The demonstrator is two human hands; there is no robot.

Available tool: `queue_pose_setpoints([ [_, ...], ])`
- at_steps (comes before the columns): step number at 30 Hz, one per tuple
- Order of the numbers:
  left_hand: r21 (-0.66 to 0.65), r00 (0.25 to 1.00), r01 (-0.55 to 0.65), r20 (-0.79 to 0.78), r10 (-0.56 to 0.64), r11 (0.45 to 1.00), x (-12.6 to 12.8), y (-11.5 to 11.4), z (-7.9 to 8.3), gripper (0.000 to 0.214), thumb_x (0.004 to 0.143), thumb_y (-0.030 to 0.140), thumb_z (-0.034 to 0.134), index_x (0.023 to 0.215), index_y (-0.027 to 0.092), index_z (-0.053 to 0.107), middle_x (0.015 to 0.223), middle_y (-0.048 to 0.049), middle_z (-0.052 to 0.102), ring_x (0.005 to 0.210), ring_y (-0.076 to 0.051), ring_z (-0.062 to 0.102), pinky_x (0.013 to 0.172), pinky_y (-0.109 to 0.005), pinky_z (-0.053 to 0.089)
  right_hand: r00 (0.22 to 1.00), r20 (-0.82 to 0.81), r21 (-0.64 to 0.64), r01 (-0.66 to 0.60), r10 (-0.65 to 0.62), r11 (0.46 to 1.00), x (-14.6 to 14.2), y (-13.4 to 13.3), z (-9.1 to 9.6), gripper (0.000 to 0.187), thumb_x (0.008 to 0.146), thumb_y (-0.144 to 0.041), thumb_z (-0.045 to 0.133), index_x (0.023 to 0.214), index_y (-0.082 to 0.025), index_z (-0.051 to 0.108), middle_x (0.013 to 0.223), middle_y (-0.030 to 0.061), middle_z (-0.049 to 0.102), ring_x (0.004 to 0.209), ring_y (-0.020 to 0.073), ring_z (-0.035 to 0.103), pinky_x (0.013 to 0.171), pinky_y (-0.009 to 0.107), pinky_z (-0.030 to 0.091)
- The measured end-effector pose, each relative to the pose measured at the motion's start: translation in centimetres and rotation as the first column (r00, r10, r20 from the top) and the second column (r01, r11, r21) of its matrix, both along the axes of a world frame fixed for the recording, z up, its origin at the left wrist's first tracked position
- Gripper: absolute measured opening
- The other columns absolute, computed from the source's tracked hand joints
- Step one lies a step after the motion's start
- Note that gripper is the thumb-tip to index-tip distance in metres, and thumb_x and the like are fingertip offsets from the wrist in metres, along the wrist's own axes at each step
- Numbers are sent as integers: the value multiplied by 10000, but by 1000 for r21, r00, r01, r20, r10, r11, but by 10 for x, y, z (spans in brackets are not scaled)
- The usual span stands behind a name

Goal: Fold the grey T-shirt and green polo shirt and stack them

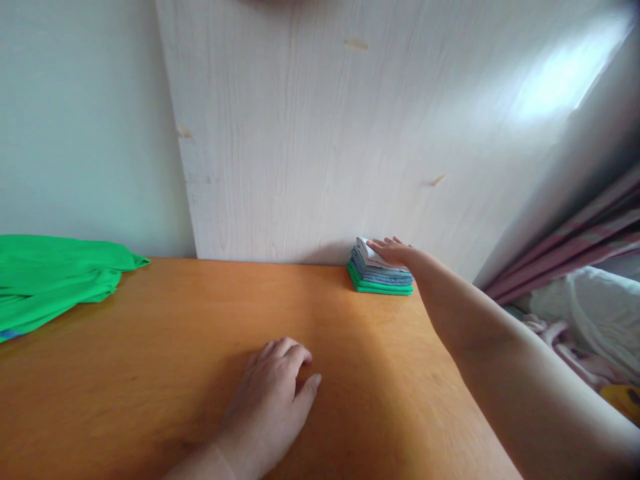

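Observation:
My right hand (393, 251) reaches far across the orange wooden table (165, 333) and lies flat, fingers stretched, on top of a small stack of folded cloths (379, 275). The stack has green pieces at the bottom, blue ones in the middle and a white one on top, and it sits against the pale wood panel. My left hand (275, 393) rests palm down on the table near the front, fingers loosely curled, with nothing under it that I can see.
A bright green garment (55, 277) lies heaped at the table's left edge. A whitish wood-grain panel (325, 133) stands behind the table. To the right are a pink striped curtain (575, 247) and rumpled bedding (585, 327).

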State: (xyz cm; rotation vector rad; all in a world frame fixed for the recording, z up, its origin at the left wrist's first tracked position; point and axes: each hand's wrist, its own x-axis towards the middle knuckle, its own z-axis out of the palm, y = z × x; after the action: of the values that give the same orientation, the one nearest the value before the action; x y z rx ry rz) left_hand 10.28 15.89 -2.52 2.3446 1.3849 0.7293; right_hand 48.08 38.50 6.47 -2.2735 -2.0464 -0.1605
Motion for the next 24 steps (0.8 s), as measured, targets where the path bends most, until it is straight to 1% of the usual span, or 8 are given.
queue_pose_setpoints([
  [3, -7, 1000, 0, 10, 0, 1000, 1, -1, 1, 115, 862, 328, 610, 938, 246, 637, 1027, -33, 638, 981, -227, 554, 863, -366, 387, 999, 3, -62, 46, -45, 997, -5, -1, 8, 712, 916, -754, 165, 1514, -412, 345, 1589, 73, 334, 1475, 404, 189, 1065, 779, 164],
  [6, -9, 1000, 5, 15, -5, 1000, 1, -2, 2, 105, 862, 326, 608, 919, 242, 633, 1011, -35, 635, 971, -228, 548, 850, -364, 384, 996, 34, -68, 83, -81, 994, -11, -1, 20, 751, 916, -756, 137, 1516, -365, 363, 1593, 96, 321, 1476, 418, 168, 1056, 806, 75],
  [8, -11, 1000, 5, 16, -5, 1000, 1, -2, 3, 104, 862, 327, 606, 911, 239, 632, 1006, -39, 634, 969, -230, 546, 847, -364, 382, 993, 82, -26, 87, -84, 996, -18, 0, 27, 700, 951, -695, 149, 1513, -343, 371, 1584, 101, 340, 1471, 425, 173, 1038, 823, 27],
  [11, -13, 1000, 3, 14, -2, 1000, 1, -2, 3, 106, 864, 329, 602, 912, 239, 631, 1006, -38, 631, 969, -228, 544, 852, -366, 380, 993, 117, 14, 12, -14, 1000, -29, 1, 33, 584, 1003, -560, 143, 1508, -367, 363, 1581, 64, 353, 1465, 403, 209, 1035, 824, 11],
  [14, -9, 1000, 2, 12, -1, 1000, 1, -1, 3, 105, 866, 325, 599, 922, 242, 628, 1015, -32, 628, 978, -227, 540, 863, -366, 379, 996, 87, -22, -22, 24, 1000, -40, 1, 31, 584, 1001, -562, 113, 1524, -398, 316, 1608, 24, 303, 1474, 393, 194, 1049, 814, 75],
  [18, -17, 1000, 0, 6, 0, 1000, 1, -2, 4, 101, 866, 318, 595, 924, 242, 629, 1021, -31, 628, 985, -225, 544, 864, -363, 380, 999, 47, -93, -13, 18, 996, -45, -2, 22, 643, 977, -624, 92, 1536, -386, 304, 1611, 29, 292, 1470, 394, 211, 1073, 774, 167],
  [21, -19, 1000, -2, 4, 2, 1000, 1, -3, 5, 105, 864, 316, 598, 931, 242, 632, 1027, -35, 630, 989, -224, 547, 863, -363, 383, 999, 32, -120, -26, 30, 992, -44, -3, 16, 625, 985, -615, 124, 1536, -385, 309, 1609, 30, 296, 1467, 385, 229, 1096, 755, 139],
  [24, -23, 1000, 0, 9, 0, 1000, 1, -4, 5, 112, 861, 307, 601, 946, 242, 635, 1043, -38, 634, 1003, -227, 550, 873, -367, 388, 999, 18, -116, -38, 40, 993, -45, -4, 12, 592, 999, -583, 160, 1539, -387, 303, 1609, 36, 297, 1473, 381, 210, 1109, 748, 98],
])
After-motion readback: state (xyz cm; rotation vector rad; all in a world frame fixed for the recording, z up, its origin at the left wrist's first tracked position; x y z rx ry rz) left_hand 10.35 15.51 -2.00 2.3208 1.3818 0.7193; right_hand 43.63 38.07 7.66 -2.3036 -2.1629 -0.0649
